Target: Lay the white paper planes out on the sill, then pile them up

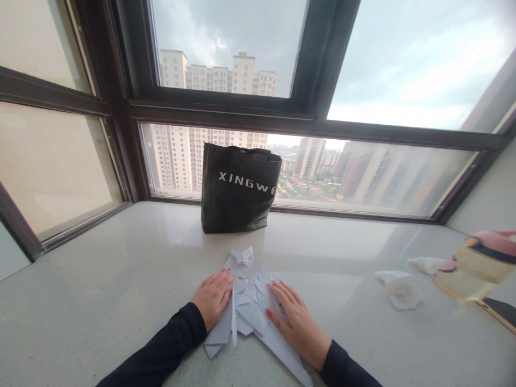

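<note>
A heap of folded white paper pieces (250, 312) lies on the pale stone sill in front of me. My left hand (214, 296) rests flat on the left side of the heap, its fingers stretched out over a folded strip. On the right side, my right hand (297, 320) lies with fingers spread over more of the paper, palm down. Neither hand grips anything. At the far end of the heap sits a small crumpled or folded white paper piece (241, 257), apart from my fingertips. Parts of the papers are hidden under both hands.
A black bag (239, 193) with white lettering stands against the window behind the papers. To the right are crumpled white tissues (399, 290), a yellowish bottle with a pink lid (479, 263), and a dark flat object with a gold edge (500, 312). Dark window frames (306, 115) border the sill.
</note>
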Motion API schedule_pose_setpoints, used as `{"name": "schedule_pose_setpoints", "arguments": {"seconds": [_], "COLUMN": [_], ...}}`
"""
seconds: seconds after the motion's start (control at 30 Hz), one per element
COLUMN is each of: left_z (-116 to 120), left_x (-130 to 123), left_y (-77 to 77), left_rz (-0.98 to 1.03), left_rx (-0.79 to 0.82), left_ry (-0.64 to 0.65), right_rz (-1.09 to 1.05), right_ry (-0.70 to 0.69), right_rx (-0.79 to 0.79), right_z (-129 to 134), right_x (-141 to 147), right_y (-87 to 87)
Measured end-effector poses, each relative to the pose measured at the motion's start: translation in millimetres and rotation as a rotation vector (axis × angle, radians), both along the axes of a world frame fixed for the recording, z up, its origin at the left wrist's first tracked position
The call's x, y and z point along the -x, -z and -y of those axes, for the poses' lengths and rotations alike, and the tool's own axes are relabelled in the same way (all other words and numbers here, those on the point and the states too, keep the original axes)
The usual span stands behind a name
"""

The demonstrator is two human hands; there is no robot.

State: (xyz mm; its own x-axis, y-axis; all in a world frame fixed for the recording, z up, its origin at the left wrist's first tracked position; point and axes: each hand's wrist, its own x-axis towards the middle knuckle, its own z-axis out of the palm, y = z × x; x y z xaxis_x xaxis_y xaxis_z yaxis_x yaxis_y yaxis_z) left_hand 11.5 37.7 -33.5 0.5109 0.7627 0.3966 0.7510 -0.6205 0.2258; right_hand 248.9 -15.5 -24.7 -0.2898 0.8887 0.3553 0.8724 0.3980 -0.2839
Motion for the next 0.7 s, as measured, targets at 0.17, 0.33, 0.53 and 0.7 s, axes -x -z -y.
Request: {"name": "schedule_pose_setpoints", "arguments": {"seconds": [0.17, 0.33, 0.53, 0.7], "left_z": [0.6, 1.0, 1.0, 0.0], "left_x": [-0.5, 0.0, -0.4, -0.8], "left_y": [-0.1, -0.7, -1.4, 0.5], "left_rz": [-0.004, -0.015, -0.024, -0.032], "left_rx": [0.003, 0.004, -0.001, -0.026], "left_ry": [-0.007, -0.006, -0.001, -0.003], "right_rz": [-0.004, 0.011, 0.022, 0.025], "right_ry": [-0.004, 0.003, 0.002, 0.010], "right_rx": [0.005, 0.033, 0.044, 0.064], "right_z": [1.0, 1.0, 0.9, 0.9], "right_x": [0.7, 1.9, 1.3, 2.0], "right_y": [-1.5, -3.9, -4.2, -5.0]}}
